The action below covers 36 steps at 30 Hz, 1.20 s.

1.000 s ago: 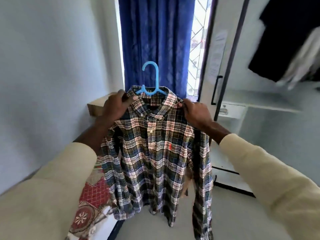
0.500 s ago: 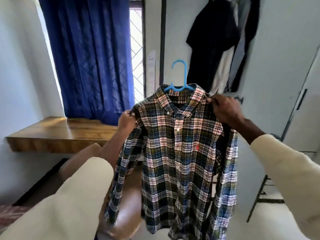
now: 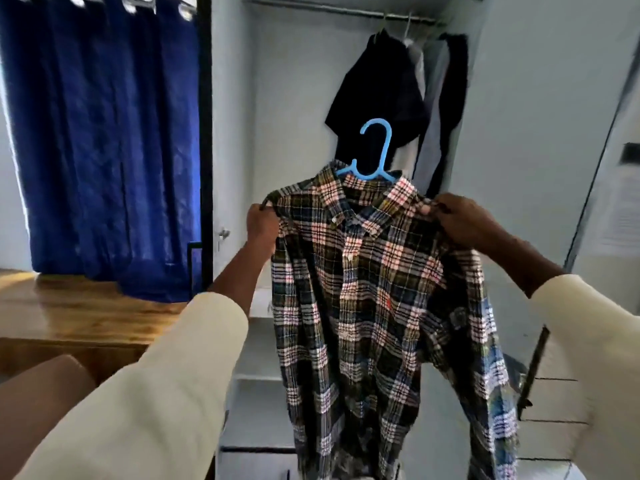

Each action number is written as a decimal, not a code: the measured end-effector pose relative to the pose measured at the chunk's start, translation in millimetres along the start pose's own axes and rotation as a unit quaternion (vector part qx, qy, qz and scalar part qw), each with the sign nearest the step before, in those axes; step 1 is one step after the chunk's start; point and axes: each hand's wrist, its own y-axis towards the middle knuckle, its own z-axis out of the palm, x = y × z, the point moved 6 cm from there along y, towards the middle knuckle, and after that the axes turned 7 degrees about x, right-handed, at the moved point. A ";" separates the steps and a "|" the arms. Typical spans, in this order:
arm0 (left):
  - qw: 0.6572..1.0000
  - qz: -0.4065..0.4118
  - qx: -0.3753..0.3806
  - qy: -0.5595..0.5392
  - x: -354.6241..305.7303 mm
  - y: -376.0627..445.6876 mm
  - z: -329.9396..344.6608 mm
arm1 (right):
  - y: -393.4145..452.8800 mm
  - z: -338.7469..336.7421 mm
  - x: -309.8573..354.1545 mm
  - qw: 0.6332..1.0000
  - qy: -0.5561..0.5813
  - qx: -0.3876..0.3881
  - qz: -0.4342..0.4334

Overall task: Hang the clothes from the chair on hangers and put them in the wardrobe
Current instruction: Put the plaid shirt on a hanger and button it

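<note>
both hands grip plaid shirt shoulders.

A dark blue eyelet curtain hangs at far left above a wooden ledge. At far right, a white sheet, perhaps a printed notice, is posted.

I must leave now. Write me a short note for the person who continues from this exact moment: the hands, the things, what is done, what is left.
Left hand grips the plaid shirt at one shoulder; right hand grips the other.
The shirt is on the blue hanger, held up in front of the open wardrobe.
The rail already carries dark clothes.
Done: shirt on hanger.
Left: hook the hanger over the rail, then let go. The chair is out of view, so I cannot tell if more clothes remain.
</note>
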 end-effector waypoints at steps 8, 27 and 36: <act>0.966 0.140 -0.004 0.216 -59.8 116.0 46.1 | 95.8 7.8 -20.0 0.985 0.023 -0.163 -0.049; 0.838 0.327 0.070 0.432 -144.3 468.4 213.0 | 510.9 -107.0 87.7 0.922 -0.122 -0.353 -0.103; 0.747 0.352 0.008 0.564 -167.7 535.2 277.9 | 652.8 -99.9 61.0 0.901 -0.133 -0.399 -0.110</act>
